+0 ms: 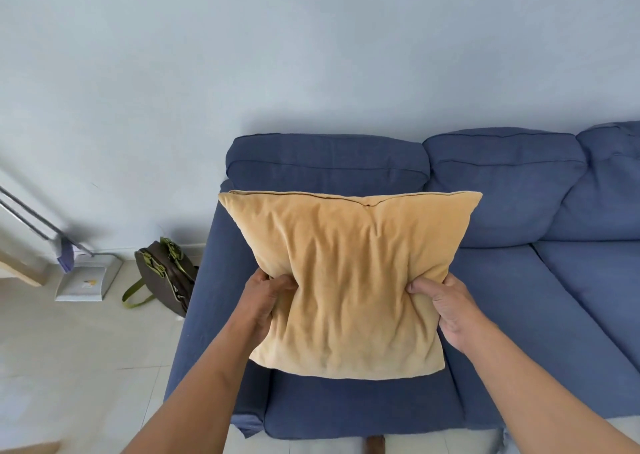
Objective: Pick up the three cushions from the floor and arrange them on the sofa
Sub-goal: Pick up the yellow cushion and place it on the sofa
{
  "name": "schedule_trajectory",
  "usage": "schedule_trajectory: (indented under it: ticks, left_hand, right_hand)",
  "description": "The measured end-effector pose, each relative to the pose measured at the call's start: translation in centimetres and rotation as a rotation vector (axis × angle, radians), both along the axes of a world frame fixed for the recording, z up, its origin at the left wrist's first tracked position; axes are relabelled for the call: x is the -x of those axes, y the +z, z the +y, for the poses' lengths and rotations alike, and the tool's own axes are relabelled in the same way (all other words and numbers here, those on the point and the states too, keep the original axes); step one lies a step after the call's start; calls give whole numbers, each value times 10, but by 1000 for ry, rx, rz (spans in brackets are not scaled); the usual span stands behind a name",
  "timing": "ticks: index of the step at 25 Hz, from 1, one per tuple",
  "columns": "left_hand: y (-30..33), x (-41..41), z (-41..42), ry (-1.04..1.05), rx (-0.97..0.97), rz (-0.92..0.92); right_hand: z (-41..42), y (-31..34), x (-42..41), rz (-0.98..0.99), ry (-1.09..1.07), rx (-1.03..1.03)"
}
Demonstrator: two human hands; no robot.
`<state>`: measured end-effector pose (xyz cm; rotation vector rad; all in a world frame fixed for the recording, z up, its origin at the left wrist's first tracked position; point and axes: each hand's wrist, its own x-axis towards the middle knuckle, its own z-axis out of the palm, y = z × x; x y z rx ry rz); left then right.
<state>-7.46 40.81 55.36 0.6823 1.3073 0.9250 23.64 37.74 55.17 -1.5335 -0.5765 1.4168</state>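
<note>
I hold the tan cushion (pixel 349 280) by its two sides, left hand (pixel 265 301) and right hand (pixel 446 310) each in a tight grip, above the left end of the blue sofa (pixel 519 315). Next, I judge, it must lean against the far backrest.

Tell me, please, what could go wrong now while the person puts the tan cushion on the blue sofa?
1. Both the left hand and right hand pinch the tan cushion low on its sides, so its top may flop forward.
2. It hangs over the sofa seat beside the armrest; set down carelessly, it might slide off toward the bag on the floor.
</note>
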Motion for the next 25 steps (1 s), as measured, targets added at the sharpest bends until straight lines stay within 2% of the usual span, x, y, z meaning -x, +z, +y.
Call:
schedule_trajectory:
  ticks: [10,25]
  left_hand:
    - [-52,-37,112,97,66,49]
    - [-163,-56,259,80,229,165]
  right_hand:
    - [143,-55,-32,2,-11,120]
    - [279,-166,-39,-74,-93,234]
